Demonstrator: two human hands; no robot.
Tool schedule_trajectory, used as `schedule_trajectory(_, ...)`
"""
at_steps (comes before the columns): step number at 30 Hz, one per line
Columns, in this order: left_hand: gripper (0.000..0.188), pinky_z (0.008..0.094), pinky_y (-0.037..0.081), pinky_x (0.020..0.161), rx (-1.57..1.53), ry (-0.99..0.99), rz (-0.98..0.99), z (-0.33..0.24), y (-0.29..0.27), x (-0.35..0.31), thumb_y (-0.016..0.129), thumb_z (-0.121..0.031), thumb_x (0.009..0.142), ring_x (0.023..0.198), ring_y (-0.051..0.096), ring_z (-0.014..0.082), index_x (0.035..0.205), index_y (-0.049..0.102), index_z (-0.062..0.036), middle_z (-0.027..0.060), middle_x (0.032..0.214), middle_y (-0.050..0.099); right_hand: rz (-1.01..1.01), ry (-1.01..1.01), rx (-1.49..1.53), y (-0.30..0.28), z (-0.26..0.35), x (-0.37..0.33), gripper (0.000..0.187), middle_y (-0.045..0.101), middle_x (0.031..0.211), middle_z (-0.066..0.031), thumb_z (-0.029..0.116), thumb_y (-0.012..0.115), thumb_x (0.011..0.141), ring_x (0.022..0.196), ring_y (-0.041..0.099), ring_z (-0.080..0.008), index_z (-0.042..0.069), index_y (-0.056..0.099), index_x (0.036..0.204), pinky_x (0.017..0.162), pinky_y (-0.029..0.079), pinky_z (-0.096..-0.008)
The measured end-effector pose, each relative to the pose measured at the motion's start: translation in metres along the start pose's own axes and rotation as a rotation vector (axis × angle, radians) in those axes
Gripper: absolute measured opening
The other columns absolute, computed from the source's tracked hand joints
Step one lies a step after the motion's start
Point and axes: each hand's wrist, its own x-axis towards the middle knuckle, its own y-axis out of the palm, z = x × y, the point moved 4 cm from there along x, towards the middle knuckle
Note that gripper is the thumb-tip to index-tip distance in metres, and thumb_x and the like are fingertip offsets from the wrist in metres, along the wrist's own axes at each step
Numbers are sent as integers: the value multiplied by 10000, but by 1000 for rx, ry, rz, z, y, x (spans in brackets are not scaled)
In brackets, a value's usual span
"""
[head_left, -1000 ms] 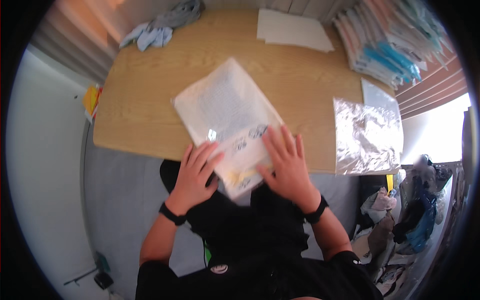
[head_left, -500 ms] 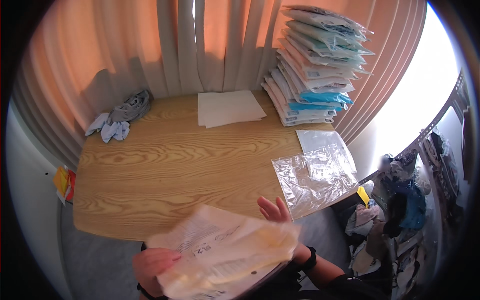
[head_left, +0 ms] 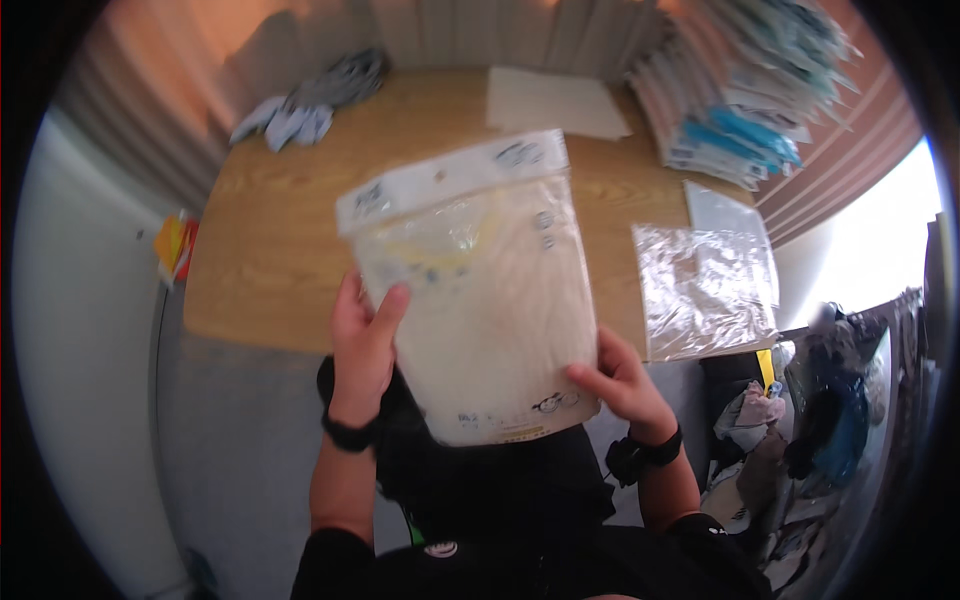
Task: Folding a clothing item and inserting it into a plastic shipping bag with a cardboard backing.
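Between my two hands is a flat clear plastic garment bag (head_left: 490, 320) with a white header strip and pale, cream-coloured cloth inside. It is held up, tilted slightly, over the near edge of the wooden table (head_left: 270, 270). My left hand (head_left: 368, 340) grips its left side, thumb on the front face. Lower on the right side, my right hand (head_left: 625, 380) pinches the edge, also with the thumb in front. The other fingers of both hands are partly hidden behind the bag.
Clear plastic sleeves (head_left: 700, 300) lie at the table's right edge. Behind them rises a tall stack of packed garment bags (head_left: 740, 90). White sheets (head_left: 555, 100) lie at the back, crumpled grey and pale cloths (head_left: 340, 85) at the back left. Piled clothes (head_left: 760, 440) stand right of the table.
The bag has been turned over and raised; its header strip now points away from me. My right hand, open before, has closed on the bag's edge. The view has shifted too.
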Motion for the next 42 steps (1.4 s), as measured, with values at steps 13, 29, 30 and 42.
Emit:
schedule_trajectory(13,348,266,483,869,59,9,-97,15,-8,-6,614,-97,933,1011,589,118,1218,470,39,118,1133,630,-173,-35,2,13,-40,7,366,664,998,-57,132,648,913,894,616,-86,-58,541,1207,777,514,-248)
schedule_trajectory(29,394,267,506,829,210,-26,-9,27,3,-21,713,-23,837,933,629,122,1186,536,24,89,1068,669,-346,-109,-383,17,-46,2,172,688,859,-42,93,650,901,745,591,-80,-42,659,1008,674,493,-258)
schedule_trajectory(30,394,267,506,829,212,-33,-6,22,-2,-23,713,-23,837,933,629,122,1186,536,24,89,1068,669,-357,-145,-313,14,-42,-3,167,686,864,-43,92,644,906,760,595,-79,-46,659,999,683,495,-254)
schedule_trajectory(42,310,211,497,684,454,-395,87,56,-9,-53,661,-85,895,795,634,67,1141,555,70,97,916,706,-225,70,-41,-2,-53,1,314,653,1061,-83,123,582,952,947,599,-108,-63,546,1202,808,496,-267)
